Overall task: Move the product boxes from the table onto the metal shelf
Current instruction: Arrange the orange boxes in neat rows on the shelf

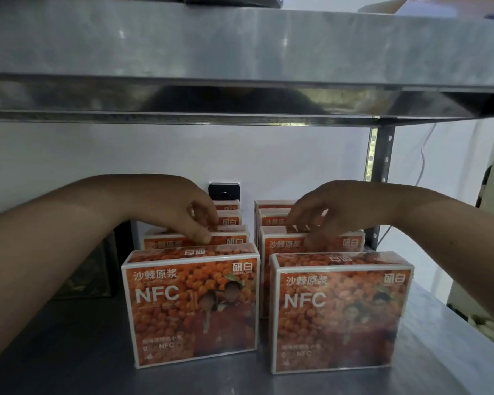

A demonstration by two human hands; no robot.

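Metal shelf (69, 352), grey, dull sheen. Bears orange product boxes upright in two front-to-back rows: left row, front box (193, 309); right row, front box (341, 317). Dark box (89, 269) stands at left, apart from rows.

The scene is dim overall, with the white wall (268, 158) behind the boxes as the brightest area, so light reaches from the back. The forearms and hands in front of that wall read dark and slightly soft. The upper metal shelf (240, 44) above the wall carries hazy, smeared reflections and small glints. Plastic wrap on the front boxes (193, 306) shows faint glare, and their small print is blurred. Wide-angle distortion bends the shelf edges toward the frame's corners.
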